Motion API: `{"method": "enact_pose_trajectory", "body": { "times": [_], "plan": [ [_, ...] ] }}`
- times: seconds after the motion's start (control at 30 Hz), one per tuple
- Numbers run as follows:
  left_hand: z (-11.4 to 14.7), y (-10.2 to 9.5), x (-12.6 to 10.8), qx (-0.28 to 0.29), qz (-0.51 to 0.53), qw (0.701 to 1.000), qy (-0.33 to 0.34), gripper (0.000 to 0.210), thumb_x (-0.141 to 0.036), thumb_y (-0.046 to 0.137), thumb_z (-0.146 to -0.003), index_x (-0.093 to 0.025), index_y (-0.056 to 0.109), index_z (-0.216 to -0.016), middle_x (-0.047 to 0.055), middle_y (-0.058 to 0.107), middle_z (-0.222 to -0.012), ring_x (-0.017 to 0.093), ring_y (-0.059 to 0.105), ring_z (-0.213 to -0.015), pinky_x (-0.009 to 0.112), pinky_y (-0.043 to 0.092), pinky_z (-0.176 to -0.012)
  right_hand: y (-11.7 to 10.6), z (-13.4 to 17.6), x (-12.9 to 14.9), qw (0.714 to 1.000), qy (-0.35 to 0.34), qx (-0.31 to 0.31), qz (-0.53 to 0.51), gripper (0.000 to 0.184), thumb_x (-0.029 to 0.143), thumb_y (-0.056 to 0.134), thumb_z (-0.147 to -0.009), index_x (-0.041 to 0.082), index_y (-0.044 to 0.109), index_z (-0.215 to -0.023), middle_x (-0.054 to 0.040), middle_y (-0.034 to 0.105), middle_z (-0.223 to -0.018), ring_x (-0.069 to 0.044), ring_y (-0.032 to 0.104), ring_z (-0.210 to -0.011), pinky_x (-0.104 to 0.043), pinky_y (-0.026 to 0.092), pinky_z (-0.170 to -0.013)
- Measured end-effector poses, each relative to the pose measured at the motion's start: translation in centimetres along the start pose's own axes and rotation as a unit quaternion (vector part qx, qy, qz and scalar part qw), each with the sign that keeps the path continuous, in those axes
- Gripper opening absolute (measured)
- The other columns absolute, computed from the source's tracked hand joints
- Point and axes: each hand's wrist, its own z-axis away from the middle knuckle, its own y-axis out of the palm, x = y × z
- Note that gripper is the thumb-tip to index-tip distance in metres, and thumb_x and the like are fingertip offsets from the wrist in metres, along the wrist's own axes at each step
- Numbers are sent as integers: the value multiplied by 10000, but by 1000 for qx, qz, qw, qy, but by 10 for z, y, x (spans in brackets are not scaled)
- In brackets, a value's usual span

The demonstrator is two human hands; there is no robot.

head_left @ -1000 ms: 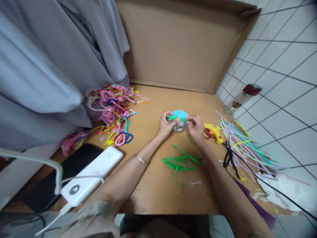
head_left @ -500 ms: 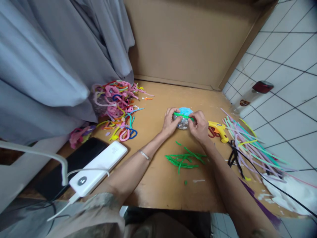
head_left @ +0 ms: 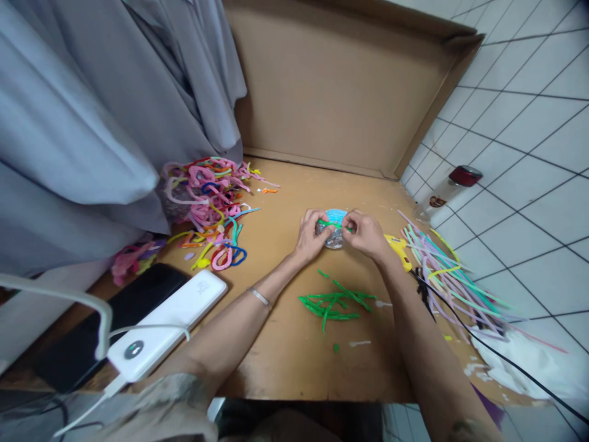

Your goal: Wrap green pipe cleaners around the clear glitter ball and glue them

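Observation:
A round disc [head_left: 335, 241] lies on the table, its far part covered in light blue strips and its near part silvery and shiny. Across its middle runs a short green pipe cleaner [head_left: 337, 225]. My left hand [head_left: 311, 238] is closed on the left end of that pipe cleaner, thumb over the disc. At the other end, my right hand [head_left: 365, 234] pinches with thumb and forefinger; its fingertips partly hide the strip. Several cut green pipe cleaner pieces [head_left: 329, 315] lie in a loose pile nearer to me.
Right of my right hand lies a yellow glue gun [head_left: 400, 250] with a black cord. Beyond it are long pastel pipe cleaners [head_left: 437, 276] and a bottle [head_left: 448, 189]. On the left are tangled pink pipe cleaners [head_left: 202, 190], a white power bank [head_left: 170, 325] and a black phone [head_left: 69, 362].
The camera view has shifted slightly. My right hand has turned and its fingers have come in closer over the disc's right side. My left hand keeps its hold on the strip.

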Motion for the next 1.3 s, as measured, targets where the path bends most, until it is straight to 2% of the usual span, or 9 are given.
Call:
{"method": "enact_pose_trajectory", "body": {
  "times": [0.13,0.23,0.83,1.0,1.17,1.3],
  "plan": [
    [0,0,3,6,3,1000,0,163,-337,627,-819,-227,544,-907,64,566,-1076,225,528,-1083,367,444,-902,-4,-13,1,998,6,49,28,49,150,577,-649,197,567,-657,-19,583,-686,-144,475,-623,-269,334,-600],
    [0,0,4,5,6,1000,-3,168,-345,625,-822,-223,544,-903,64,559,-1069,226,522,-1085,366,441,-900,-5,-16,2,998,3,58,37,51,151,585,-642,196,561,-644,-22,585,-681,-144,465,-619,-271,328,-597],
    [-1,0,4,-12,-19,1000,4,173,-401,580,-872,-228,573,-871,65,592,-1076,224,538,-1066,379,421,-936,-2,-14,1,999,-4,19,34,47,225,558,-694,197,596,-687,-21,592,-678,-138,472,-597,-262,315,-575],
    [-1,0,4,-16,-17,1000,13,156,-377,563,-885,-224,568,-852,66,599,-1066,225,549,-1057,396,409,-960,-1,-12,-1,999,-23,10,31,75,211,529,-731,192,591,-695,-31,595,-690,-144,471,-606,-269,321,-592],
    [-2,1,5,-17,-9,1000,-5,110,-316,547,-882,-220,566,-832,73,604,-1095,221,554,-1094,384,433,-950,-1,-12,-4,999,-25,0,34,69,195,520,-733,193,584,-706,-39,605,-724,-151,488,-636,-268,327,-600],
    [-3,3,7,-22,8,1000,-7,95,-295,569,-861,-214,574,-811,78,614,-1088,226,567,-1098,398,444,-952,1,-13,-3,999,-4,-4,35,31,196,530,-707,205,559,-702,-28,594,-710,-150,474,-623,-267,313,-587]
  ]
}}
